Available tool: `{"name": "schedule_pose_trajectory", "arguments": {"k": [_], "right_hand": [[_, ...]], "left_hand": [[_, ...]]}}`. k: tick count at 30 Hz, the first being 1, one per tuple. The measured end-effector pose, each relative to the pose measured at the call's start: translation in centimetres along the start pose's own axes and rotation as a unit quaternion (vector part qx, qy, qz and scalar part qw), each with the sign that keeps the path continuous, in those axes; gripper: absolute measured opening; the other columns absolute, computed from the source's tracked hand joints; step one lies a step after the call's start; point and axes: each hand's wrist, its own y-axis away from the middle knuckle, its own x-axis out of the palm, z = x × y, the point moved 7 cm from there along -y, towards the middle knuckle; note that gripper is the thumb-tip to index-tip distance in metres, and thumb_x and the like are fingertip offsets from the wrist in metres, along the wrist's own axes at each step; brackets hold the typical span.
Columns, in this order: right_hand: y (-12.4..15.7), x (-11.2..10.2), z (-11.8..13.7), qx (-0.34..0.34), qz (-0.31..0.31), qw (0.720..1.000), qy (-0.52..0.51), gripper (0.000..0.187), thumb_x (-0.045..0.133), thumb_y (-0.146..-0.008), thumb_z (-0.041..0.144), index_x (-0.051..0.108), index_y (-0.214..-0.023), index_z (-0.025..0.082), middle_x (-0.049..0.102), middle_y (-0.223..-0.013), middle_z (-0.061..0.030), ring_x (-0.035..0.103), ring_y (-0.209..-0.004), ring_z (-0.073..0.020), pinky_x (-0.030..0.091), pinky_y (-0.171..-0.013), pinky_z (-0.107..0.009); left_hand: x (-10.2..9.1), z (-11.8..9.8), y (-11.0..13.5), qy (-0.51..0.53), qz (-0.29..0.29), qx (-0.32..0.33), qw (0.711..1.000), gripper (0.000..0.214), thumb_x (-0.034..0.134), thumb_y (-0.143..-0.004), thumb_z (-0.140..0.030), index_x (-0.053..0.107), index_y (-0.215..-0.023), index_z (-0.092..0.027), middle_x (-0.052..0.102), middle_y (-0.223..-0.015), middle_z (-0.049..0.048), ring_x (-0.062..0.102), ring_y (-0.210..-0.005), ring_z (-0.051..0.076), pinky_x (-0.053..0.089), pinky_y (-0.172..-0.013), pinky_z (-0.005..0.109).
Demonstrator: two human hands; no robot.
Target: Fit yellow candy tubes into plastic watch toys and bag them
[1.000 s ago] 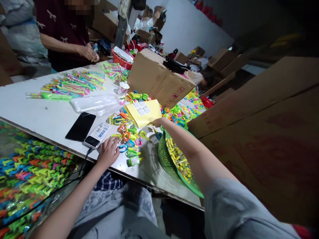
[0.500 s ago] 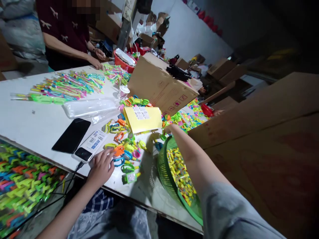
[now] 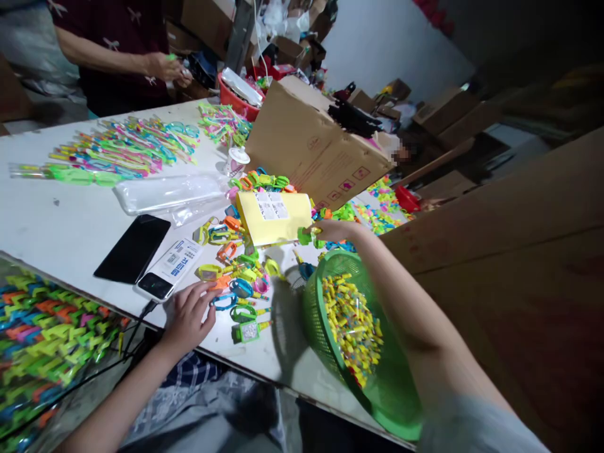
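Note:
My left hand (image 3: 191, 313) rests on the table edge with its fingers spread. Its fingertips reach an orange toy watch (image 3: 221, 281) and it grips nothing. Beside it lie a blue toy watch (image 3: 223, 302) and a green toy watch (image 3: 247, 331), with small yellow tubes sticking out of several. Beyond the green basket, my right hand (image 3: 333, 231) is closed on another green toy watch (image 3: 304, 236), by the corner of a yellow pad (image 3: 274, 217). Small yellow tubes (image 3: 352, 327) fill part of the mesh green basket (image 3: 325, 314) under my right forearm.
A black phone (image 3: 132, 250) and a white power bank (image 3: 170, 270) with a cable lie left. Clear plastic bags (image 3: 165, 194) and colourful toy glasses (image 3: 127, 148) are farther back. A cardboard box (image 3: 306, 145) stands behind the pad. Across the table, a person (image 3: 113, 56) handles something small.
My right hand has lifted, bringing a green toy watch into view beside the pad. My left hand stays nearly still. The person opposite has raised their hands off the table. The view has shifted slightly.

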Motion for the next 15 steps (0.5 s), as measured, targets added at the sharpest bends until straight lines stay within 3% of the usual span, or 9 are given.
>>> {"name": "schedule_pose_trajectory", "arguments": {"k": [2,3,4,6,8,10,12,13,15], "right_hand": [[4.6,-0.2,4.0,-0.129,-0.061,0.988,-0.064,0.058,0.046,-0.077,0.0,0.053,-0.131,0.018,0.05,-0.137,-0.0065,0.052,-0.12,-0.0199,0.042,-0.101,-0.028],[7.6,-0.2,6.6,-0.211,-0.103,0.967,-0.097,0.064,0.046,-0.072,-0.002,0.053,-0.132,0.021,0.048,-0.139,-0.0047,0.05,-0.123,-0.021,0.042,-0.103,-0.032],[10.7,0.1,9.0,-0.272,-0.143,0.943,-0.123,0.067,0.047,-0.069,-0.003,0.055,-0.13,0.024,0.049,-0.138,-0.0027,0.048,-0.124,-0.0213,0.041,-0.104,-0.034],[16.1,1.2,13.1,-0.325,-0.213,0.908,-0.16,0.067,0.046,-0.068,-0.004,0.057,-0.126,0.027,0.052,-0.135,-0.0026,0.05,-0.122,-0.0217,0.043,-0.102,-0.036],[19.6,2.8,16.2,-0.313,-0.259,0.896,-0.181,0.061,0.045,-0.073,-0.003,0.058,-0.124,0.026,0.053,-0.133,-0.0051,0.053,-0.118,-0.0229,0.045,-0.098,-0.04],[21.2,4.6,18.0,-0.286,-0.278,0.889,-0.223,0.054,0.043,-0.078,-0.001,0.057,-0.124,0.025,0.051,-0.136,-0.0069,0.054,-0.116,-0.0233,0.046,-0.095,-0.041],[21.6,6.4,18.4,-0.256,-0.304,0.864,-0.311,0.045,0.042,-0.083,0.003,0.057,-0.12,0.025,0.049,-0.136,-0.0076,0.055,-0.113,-0.0221,0.048,-0.091,-0.039],[21.6,7.2,17.9,-0.232,-0.329,0.834,-0.378,0.038,0.043,-0.085,0.006,0.058,-0.115,0.025,0.054,-0.13,-0.0077,0.059,-0.104,-0.02,0.05,-0.084,-0.036],[21.2,9.3,16.4,-0.173,-0.382,0.729,-0.541,0.021,0.043,-0.091,0.016,0.057,-0.103,0.025,0.063,-0.097,-0.0043,0.06,-0.071,-0.0134,0.05,-0.062,-0.028]], "left_hand": [[-0.9,-1.4,-0.7,0.114,-0.023,-0.01,0.993,0.033,0.048,-0.085,-0.016,0.052,-0.117,-0.025,0.06,-0.117,0.0063,0.05,-0.115,0.023,0.034,-0.1,0.038],[-1.2,-2.2,-1.2,0.197,-0.027,-0.035,0.979,0.034,0.048,-0.087,-0.02,0.049,-0.121,-0.025,0.057,-0.121,0.0071,0.047,-0.119,0.023,0.033,-0.103,0.039],[-1.2,-3.1,-1.6,0.297,-0.02,-0.073,0.952,0.037,0.046,-0.089,-0.027,0.045,-0.125,-0.025,0.053,-0.127,0.0085,0.045,-0.123,0.024,0.034,-0.104,0.041],[0.1,-5.7,-2.3,0.515,0.052,-0.17,0.839,0.049,0.043,-0.089,-0.047,0.037,-0.132,-0.024,0.046,-0.135,0.0111,0.047,-0.122,0.025,0.042,-0.098,0.039],[1.7,-9.1,-2.1,0.649,0.165,-0.276,0.69,0.06,0.045,-0.084,-0.059,0.037,-0.13,-0.022,0.047,-0.132,0.0123,0.055,-0.11,0.025,0.05,-0.085,0.037],[2.0,-11.3,-1.4,0.69,0.204,-0.356,0.596,0.057,0.056,-0.077,-0.057,0.043,-0.12,-0.021,0.054,-0.12,0.0102,0.06,-0.095,0.022,0.052,-0.074,0.033],[1.7,-11.9,-0.9,0.7,0.178,-0.405,0.561,0.044,0.065,-0.071,-0.045,0.048,-0.105,-0.021,0.058,-0.105,0.0048,0.06,-0.082,0.016,0.05,-0.067,0.028],[1.4,-11.8,-0.6,0.705,0.162,-0.42,0.548,0.038,0.065,-0.069,-0.039,0.049,-0.098,-0.021,0.058,-0.099,0.0024,0.058,-0.078,0.013,0.049,-0.065,0.026],[1.3,-11.6,-0.1,0.716,0.15,-0.441,0.52,0.032,0.064,-0.065,-0.03,0.05,-0.091,-0.02,0.057,-0.091,-0.0003,0.055,-0.073,0.01,0.046,-0.063,0.022]]}}
